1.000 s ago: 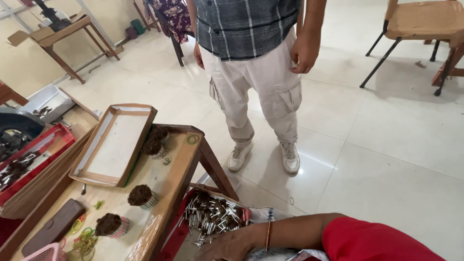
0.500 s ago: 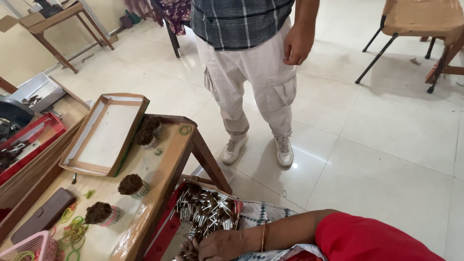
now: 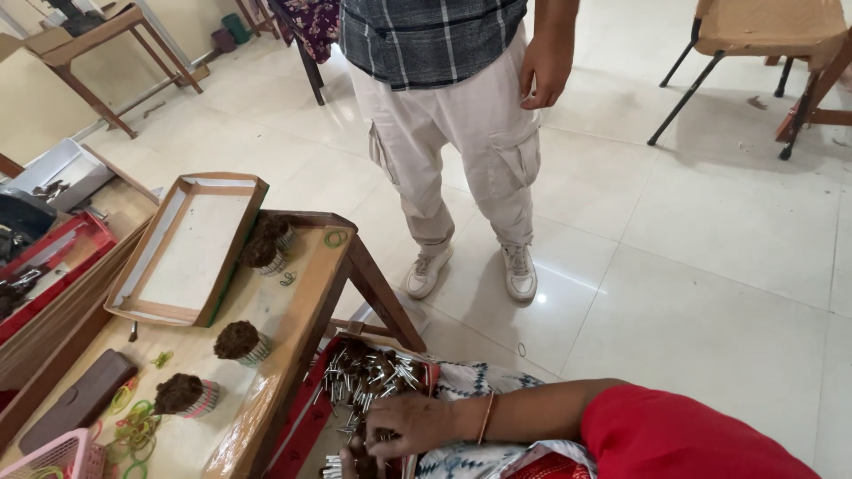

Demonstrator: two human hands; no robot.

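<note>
While one hand (image 3: 417, 424) rummages metal pieces (image 3: 373, 377), four bundles (image 3: 238, 341), one tray (image 3: 191, 248)

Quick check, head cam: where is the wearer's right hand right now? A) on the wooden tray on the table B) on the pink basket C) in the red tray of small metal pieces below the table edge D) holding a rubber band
C: the right hand rests, fingers spread, on the pile of small metal pieces in the red tray, beside the low wooden table, not on it.
</note>
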